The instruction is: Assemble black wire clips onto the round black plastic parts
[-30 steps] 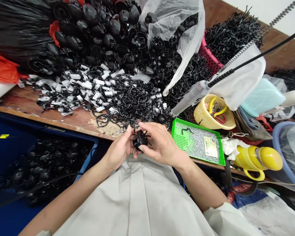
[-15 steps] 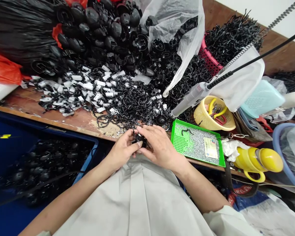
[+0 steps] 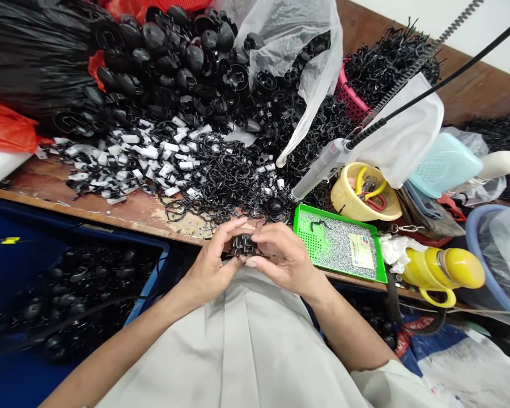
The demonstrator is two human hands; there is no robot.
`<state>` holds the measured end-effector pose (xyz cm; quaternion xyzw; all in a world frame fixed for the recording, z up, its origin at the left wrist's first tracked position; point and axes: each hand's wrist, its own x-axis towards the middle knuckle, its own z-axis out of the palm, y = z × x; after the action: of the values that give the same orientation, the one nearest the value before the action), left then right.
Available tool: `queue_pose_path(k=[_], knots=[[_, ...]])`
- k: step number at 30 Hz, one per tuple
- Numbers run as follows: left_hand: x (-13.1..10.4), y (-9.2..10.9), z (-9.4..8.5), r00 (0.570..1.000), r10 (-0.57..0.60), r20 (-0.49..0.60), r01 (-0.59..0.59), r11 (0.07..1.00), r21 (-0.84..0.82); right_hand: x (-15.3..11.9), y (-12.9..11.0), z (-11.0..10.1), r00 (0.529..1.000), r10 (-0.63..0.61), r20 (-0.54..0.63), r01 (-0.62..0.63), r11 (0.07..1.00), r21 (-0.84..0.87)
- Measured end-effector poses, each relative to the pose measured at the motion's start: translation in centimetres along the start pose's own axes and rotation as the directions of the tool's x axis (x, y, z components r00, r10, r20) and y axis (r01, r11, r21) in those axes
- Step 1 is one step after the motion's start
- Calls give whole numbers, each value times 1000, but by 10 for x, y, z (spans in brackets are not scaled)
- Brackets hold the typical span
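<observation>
Between my hands, at the table's front edge, is a small black plastic part (image 3: 243,246). My left hand (image 3: 215,260) grips its left side between thumb and fingers. From the right, my right hand (image 3: 287,255) holds the same part, its thumb near the lower edge and its fingers curved over the top. Just beyond lies a heap of thin black strips (image 3: 225,175), with white and black pieces (image 3: 144,153) to its left. A round black part (image 3: 275,205) sits near the tip of a hanging grey electric screwdriver (image 3: 318,170).
A green tray (image 3: 297,226), a yellow basket (image 3: 344,198) with pliers and a yellow bottle (image 3: 442,269) are on the right. Black domed parts (image 3: 195,56) are piled at the back. A blue bin (image 3: 153,277) of black parts stands at lower left.
My hands have spread a little, and the black part between them shows more clearly. The fingers of my right hand no longer cover its top. The view has shifted slightly.
</observation>
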<state>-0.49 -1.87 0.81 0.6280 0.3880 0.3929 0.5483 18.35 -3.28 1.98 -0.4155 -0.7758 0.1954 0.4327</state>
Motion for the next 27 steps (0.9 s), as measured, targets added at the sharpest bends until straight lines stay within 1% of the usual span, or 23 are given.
queue_pose_path(k=[2, 4, 5, 7, 8, 9, 10, 11, 12, 14, 16, 17, 18, 19, 20, 21, 22, 23, 24, 25, 26, 27], knots=[[0, 1, 1, 1000, 7, -8, -7, 1000, 17, 2, 3, 1, 999, -10, 33, 12, 999, -32], [2, 1, 3, 999, -27, -25, 27, 999, 27, 3, 10, 3, 998, 33, 44, -32, 999, -15], [3, 0, 4, 997, -70, -31, 70, 997, 15, 4, 14, 3, 997, 67, 40, -67, 998, -1], [7, -1, 6, 977, -213, -11, 213, 976, -51, 6, 22, 1, 994, 92, 54, -91, 996, -24], [9, -1, 6, 954, -299, 22, 299, 949, -96, 7, 25, -1, 993, 68, 95, -62, 996, -66], [11, -2, 7, 923, -379, 73, 385, 913, -137, 8, 26, -4, 987, 28, 161, -8, 993, -122], [12, -2, 7, 884, -447, 137, 465, 868, -171, 9, 26, -8, 971, -12, 240, 57, 982, -180], [13, -1, 7, 844, -496, 205, 532, 823, -198, 11, 24, -12, 945, -41, 325, 121, 965, -232], [13, -1, 6, 809, -525, 264, 581, 782, -226, 12, 22, -16, 915, -55, 399, 177, 945, -275], [13, 1, 6, 754, -553, 355, 650, 705, -282, 13, 13, -22, 866, -52, 497, 253, 904, -345], [12, 3, 7, 718, -571, 397, 690, 658, -302, 13, 5, -27, 830, -42, 557, 306, 868, -390], [12, 4, 9, 714, -578, 395, 694, 659, -291, 13, 3, -27, 818, -35, 574, 321, 856, -404], [12, 4, 11, 722, -580, 376, 684, 679, -266, 12, 1, -27, 814, -20, 581, 318, 852, -416], [12, 4, 13, 746, -572, 342, 656, 718, -230, 12, 0, -25, 822, 7, 570, 287, 858, -426], [12, 4, 15, 794, -540, 280, 597, 780, -190, 11, 1, -22, 846, 51, 530, 217, 876, -431], [13, 3, 17, 858, -475, 195, 504, 853, -138, 11, 2, -18, 880, 117, 459, 97, 904, -417], [15, 2, 19, 924, -373, 91, 379, 923, -68, 11, 4, -12, 905, 209, 370, -71, 933, -353], [17, 1, 20, 972, -236, -14, 236, 971, 21, 11, 5, -7, 901, 324, 288, -268, 938, -219], [19, 1, 21, 991, -84, -103, 96, 988, 119, 12, 5, -1, 860, 447, 244, -457, 889, -17], [21, 1, 21, 985, 56, -162, -21, 978, 206, 13, 5, 3, 794, 549, 259, -602, 770, 211], [24, 1, 21, 968, 160, -191, -106, 958, 265, 14, 4, 5, 727, 603, 327, -685, 603, 410], [27, 2, 21, 956, 216, -197, -155, 946, 286, 15, 2, 4, 678, 603, 420, -721, 435, 540]])
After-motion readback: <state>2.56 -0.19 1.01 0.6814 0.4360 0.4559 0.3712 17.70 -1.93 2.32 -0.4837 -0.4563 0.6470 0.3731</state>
